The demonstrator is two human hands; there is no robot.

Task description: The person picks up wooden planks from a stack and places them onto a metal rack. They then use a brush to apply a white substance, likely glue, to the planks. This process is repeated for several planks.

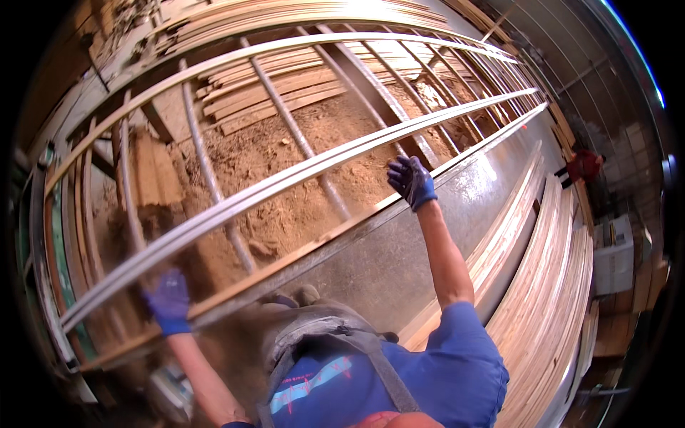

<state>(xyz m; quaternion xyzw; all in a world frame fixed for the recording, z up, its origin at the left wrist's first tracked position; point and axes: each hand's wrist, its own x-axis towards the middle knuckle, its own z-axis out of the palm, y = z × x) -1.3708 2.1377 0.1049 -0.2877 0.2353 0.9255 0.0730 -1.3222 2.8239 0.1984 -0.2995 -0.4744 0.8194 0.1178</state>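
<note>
My left hand (170,301), in a blue glove and blurred by motion, hovers at the near left of a long slatted frame. Its fingers look stretched out and apart, with nothing seen in them. My right hand (413,182), in a dark blue glove, is over the frame's near edge farther along, fingers spread and holding nothing visible. Just beyond both hands runs a long pale grooved wood strip (300,170), lying across the metal crossbars (280,100). A narrower wooden strip (285,274) runs along the near edge, under or beside my hands; contact is unclear.
Sawdust (285,153) and stacked boards (278,93) lie beneath and beyond the crossbars. Another long strip (214,59) runs along the far side. To my right are long board stacks (539,264) on the floor. A person in red (585,165) is at the far right.
</note>
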